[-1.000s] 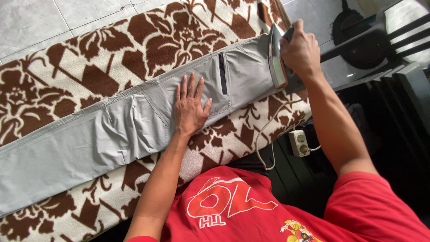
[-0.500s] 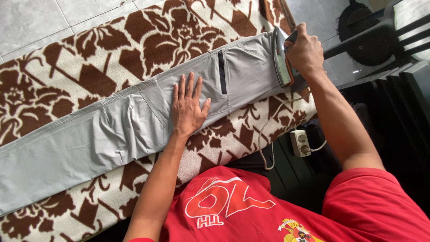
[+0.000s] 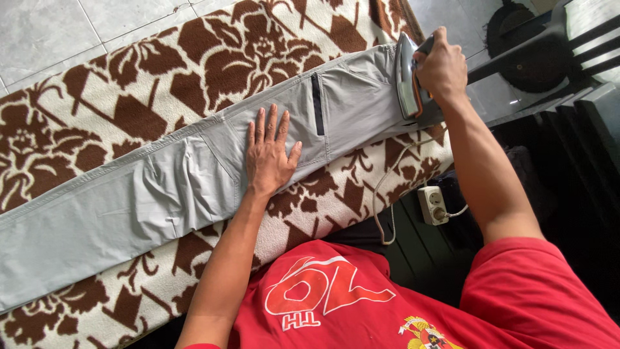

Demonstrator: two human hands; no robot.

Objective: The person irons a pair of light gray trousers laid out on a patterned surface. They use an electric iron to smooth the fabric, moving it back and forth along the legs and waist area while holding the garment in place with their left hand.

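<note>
Grey trousers [image 3: 194,187] lie diagonally across a brown-and-cream floral blanket [image 3: 129,77]. Left hand [image 3: 270,155], flat with fingers spread, pins the soft, light fabric at centre. Right hand [image 3: 442,68], upper right, closes its grip around the rigid, likely heavy iron [image 3: 408,84], best held by its handle.

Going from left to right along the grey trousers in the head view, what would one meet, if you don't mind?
Creased knee area → left hand lying flat → dark zip pocket → iron → right hand gripping it.
</note>
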